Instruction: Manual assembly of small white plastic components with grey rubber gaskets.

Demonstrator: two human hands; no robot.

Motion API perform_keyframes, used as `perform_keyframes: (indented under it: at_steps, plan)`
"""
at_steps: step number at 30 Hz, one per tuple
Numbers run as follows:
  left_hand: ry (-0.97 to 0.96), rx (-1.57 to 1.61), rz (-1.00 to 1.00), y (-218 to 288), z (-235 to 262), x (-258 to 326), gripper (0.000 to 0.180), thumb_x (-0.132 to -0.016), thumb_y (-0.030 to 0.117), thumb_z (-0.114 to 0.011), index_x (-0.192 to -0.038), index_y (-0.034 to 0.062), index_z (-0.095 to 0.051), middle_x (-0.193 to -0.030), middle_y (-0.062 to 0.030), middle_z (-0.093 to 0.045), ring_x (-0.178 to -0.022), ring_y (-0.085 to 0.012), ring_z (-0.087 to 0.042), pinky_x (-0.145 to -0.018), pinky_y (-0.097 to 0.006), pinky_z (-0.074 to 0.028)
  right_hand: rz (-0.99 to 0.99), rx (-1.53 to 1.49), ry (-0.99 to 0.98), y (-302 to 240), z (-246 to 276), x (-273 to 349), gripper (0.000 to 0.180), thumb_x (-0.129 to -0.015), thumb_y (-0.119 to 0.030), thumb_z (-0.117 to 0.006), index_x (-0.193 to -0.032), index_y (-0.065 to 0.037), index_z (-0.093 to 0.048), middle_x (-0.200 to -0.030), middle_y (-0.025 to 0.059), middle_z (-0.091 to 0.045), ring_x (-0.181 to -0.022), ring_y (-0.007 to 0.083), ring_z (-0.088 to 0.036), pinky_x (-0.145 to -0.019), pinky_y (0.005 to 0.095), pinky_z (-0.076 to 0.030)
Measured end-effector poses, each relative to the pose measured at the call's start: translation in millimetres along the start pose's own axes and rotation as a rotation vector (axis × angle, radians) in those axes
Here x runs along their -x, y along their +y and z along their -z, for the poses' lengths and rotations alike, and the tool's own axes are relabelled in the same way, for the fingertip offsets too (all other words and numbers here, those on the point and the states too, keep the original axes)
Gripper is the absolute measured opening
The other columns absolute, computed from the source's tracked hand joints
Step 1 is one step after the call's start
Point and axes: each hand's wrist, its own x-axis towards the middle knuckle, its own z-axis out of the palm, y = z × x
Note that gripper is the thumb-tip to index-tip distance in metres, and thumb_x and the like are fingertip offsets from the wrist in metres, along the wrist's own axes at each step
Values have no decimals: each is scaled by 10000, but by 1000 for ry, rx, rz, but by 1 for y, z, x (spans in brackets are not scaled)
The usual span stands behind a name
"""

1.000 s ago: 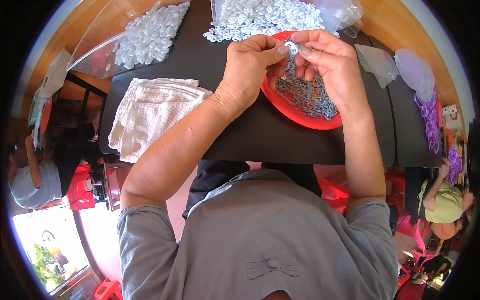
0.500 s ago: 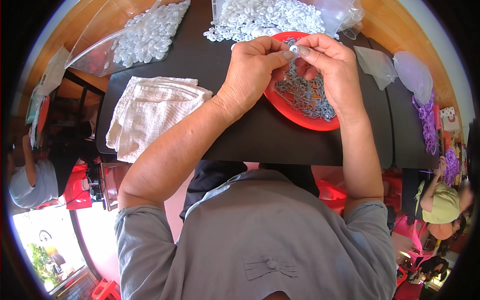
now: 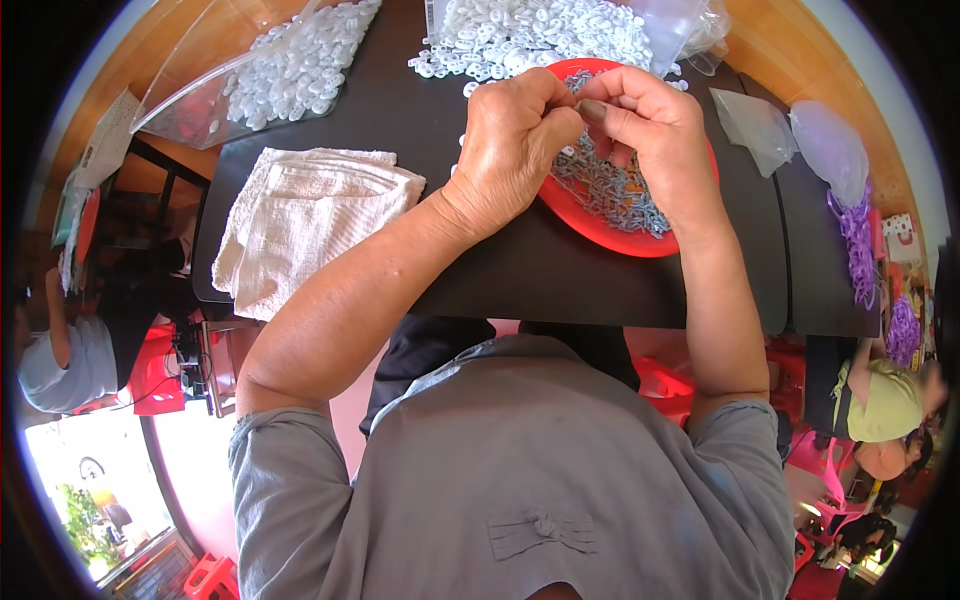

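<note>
Above a red plate (image 3: 612, 242) heaped with small grey nails or screws (image 3: 622, 198), my two hands meet with their fingertips close together. My left hand (image 3: 512, 145) is closed, thumb against curled fingers. Opposite it, my right hand (image 3: 662, 140) pinches with thumb and forefinger; its other fingers curl over the plate. Whatever lies between the fingertips is hidden now. Just beyond the hands, a pile of small white plastic ring-shaped pieces (image 3: 540, 38) spreads over the dark table (image 3: 560, 288). A few loose white pieces lie near my left hand.
Far left, a clear plastic bag or tray holds more white pieces (image 3: 295, 70). A folded cream cloth (image 3: 315, 225) lies beside my left forearm. To the right are a flat clear bag (image 3: 752, 135) and purple strands (image 3: 852, 245). Other people are around the room.
A small white piece showed between my fingertips before; my left thumb and fingers now cover that spot. My left hand has turned slightly and closed more. The right hand has barely shifted.
</note>
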Motion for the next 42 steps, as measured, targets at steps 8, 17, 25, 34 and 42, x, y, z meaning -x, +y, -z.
perform_keyframes:
  at_steps: [8, 17, 25, 34, 42]
  plan:
    - [-7, 304, 287, 13, 0, -5, 136, -854, 85, -588, -837, -42, -634, -696, -93, -619, -567, -180, -583, -498, -286, -456, 65, -48, 75, -3, 2, 2, 119, -896, -101, -634, -979, -20, -658, -769, 2, -638, -657, 49, -557, -521, 185, -382]
    - [-123, 794, 567, 0, 11, -15, 195, -874, 134, -622, -852, -60, -638, -707, -115, -610, -559, -174, -582, -440, -276, -447, 392, 96, 23, 9, 4, -3, 155, -884, -17, -637, -1038, -3, -641, -864, 9, -646, -718, 44, -556, -619, 190, -432]
    - [-71, 711, 537, 7, 10, -13, 134, -832, 73, -653, -859, -57, -636, -681, -98, -622, -522, -153, -576, -429, -263, -448, 328, 23, -25, 7, 6, -3, 206, -868, -7, -656, -1072, 13, -634, -912, 36, -654, -785, 74, -599, -654, 200, -461]
    - [-38, 628, 449, 6, 7, -10, 141, -817, 92, -662, -838, -43, -630, -646, -73, -612, -518, -115, -567, -415, -239, -446, 188, -106, 35, 1, 2, 0, 232, -876, -15, -642, -1102, 36, -625, -956, 74, -669, -863, 102, -622, -661, 212, -479]
    - [12, 644, 397, 7, 6, -11, 119, -797, 33, -714, -861, -34, -640, -701, -49, -630, -552, -97, -571, -432, -222, -451, 157, -149, 37, 3, 7, -3, 234, -882, -31, -618, -1105, 38, -623, -942, 84, -666, -801, 113, -612, -640, 222, -473]
